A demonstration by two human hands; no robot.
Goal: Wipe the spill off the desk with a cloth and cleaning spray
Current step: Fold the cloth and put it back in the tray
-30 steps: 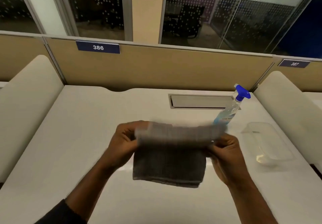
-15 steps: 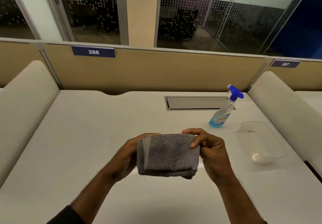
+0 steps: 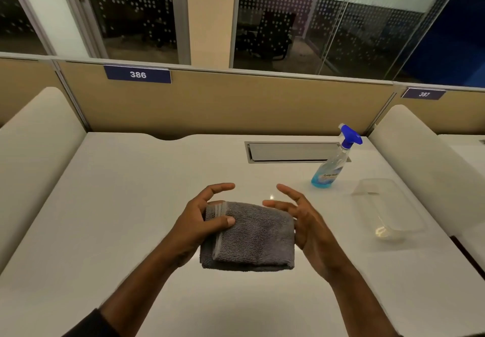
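The white desk [image 3: 131, 205] carries a spray bottle [image 3: 331, 164] and, just beside it, a clear tray [image 3: 388, 205].

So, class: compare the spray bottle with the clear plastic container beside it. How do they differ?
The spray bottle stands tall and narrow; the clear container lies low and wide. The bottle has a blue trigger head and blue liquid; the container is colourless and looks nearly empty. Both are see-through and sit on the desk's right side.

A dark blue plate [image 3: 137, 74] on the partition's top edge reads "386". A second plate [image 3: 423, 94], further right, reads "387". The spray bottle [image 3: 331, 166] label is too blurred to read.
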